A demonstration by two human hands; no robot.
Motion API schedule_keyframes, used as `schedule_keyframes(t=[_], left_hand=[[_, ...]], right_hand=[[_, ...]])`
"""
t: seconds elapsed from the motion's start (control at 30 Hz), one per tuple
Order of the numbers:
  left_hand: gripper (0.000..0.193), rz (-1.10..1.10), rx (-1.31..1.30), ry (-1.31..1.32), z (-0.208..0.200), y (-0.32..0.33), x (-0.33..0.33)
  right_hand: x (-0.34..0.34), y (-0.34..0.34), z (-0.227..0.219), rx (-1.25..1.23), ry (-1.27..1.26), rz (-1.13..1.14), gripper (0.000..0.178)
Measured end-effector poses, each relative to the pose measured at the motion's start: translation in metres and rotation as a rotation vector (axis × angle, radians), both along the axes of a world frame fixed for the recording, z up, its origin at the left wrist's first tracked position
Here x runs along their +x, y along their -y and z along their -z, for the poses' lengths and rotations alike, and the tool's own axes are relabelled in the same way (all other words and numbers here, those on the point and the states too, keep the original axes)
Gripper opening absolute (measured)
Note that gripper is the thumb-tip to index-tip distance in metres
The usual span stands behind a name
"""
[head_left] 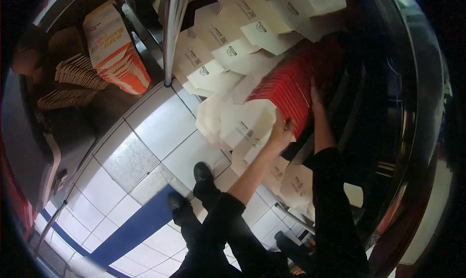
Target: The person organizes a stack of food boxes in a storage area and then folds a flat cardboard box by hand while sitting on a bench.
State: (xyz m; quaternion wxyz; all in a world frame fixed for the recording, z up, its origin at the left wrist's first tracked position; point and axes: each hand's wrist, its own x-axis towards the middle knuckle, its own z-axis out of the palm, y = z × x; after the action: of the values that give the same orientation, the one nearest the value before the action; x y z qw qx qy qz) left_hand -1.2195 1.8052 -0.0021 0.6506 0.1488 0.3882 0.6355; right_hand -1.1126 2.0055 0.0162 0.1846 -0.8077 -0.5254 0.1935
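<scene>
A long row of nested cardboard cartons with red sides (pixel 286 91) slants away from me in a shelf space on the right. My left hand (pixel 281 132) grips its near end, fingers curled round the edge. Against the row's right side, my right hand (pixel 315 96) presses with its fingers, partly lost in shadow. Just left of my left hand lie cream cartons (pixel 242 120) with small dark prints, overlapping and slightly blurred. More cream cartons (pixel 213 52) stand in rows beyond them. Further cream cartons (pixel 296 183) sit below my hands, between my forearms.
An upright metal pole (pixel 174 35) stands at the upper middle. Left of it, a shelf holds white-and-orange cartons (pixel 114 40) and brown cardboard pieces (pixel 77 76). Dark shelving (pixel 374 113) fills the right. White floor tiles (pixel 160 122) carry a blue strip (pixel 131 227); my black shoes (pixel 203 171) stand near it.
</scene>
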Motion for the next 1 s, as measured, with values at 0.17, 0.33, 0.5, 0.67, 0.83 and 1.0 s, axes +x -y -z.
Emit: schedule_keyframes(t=[0.17, 0.33, 0.5, 0.67, 0.83, 1.0], left_hand=[[0.073, 0.174, 0.02, 0.522, -0.012, -0.044, 0.011], [0.061, -0.215, -0.054, 0.364, 0.012, 0.003, -0.049], [0.05, -0.212, -0.3, 0.252, 0.06, 0.221, -0.072], [0.035, -0.424, -0.678, 0.202, -0.075, 0.427, -0.106], [0.027, -0.417, -0.367, -0.166, -0.27, 0.382, -0.147], [0.029, -0.164, 0.341, -0.373, -0.497, 0.245, -0.113]], right_hand=[[0.016, 0.038, 0.005, 0.281, -0.077, 0.29, 0.069], [-0.128, 0.184, -0.006, 0.676, -0.378, 0.017, 0.048], [-0.162, 0.417, -0.038, 0.158, -0.446, -0.156, 0.042], [-0.079, 0.628, -0.166, -0.357, -0.689, -0.527, 0.032], [0.047, 0.646, -0.288, -0.507, -1.165, -0.188, 0.024], [0.195, 0.543, -0.415, 0.503, -0.434, 0.143, 0.02]])
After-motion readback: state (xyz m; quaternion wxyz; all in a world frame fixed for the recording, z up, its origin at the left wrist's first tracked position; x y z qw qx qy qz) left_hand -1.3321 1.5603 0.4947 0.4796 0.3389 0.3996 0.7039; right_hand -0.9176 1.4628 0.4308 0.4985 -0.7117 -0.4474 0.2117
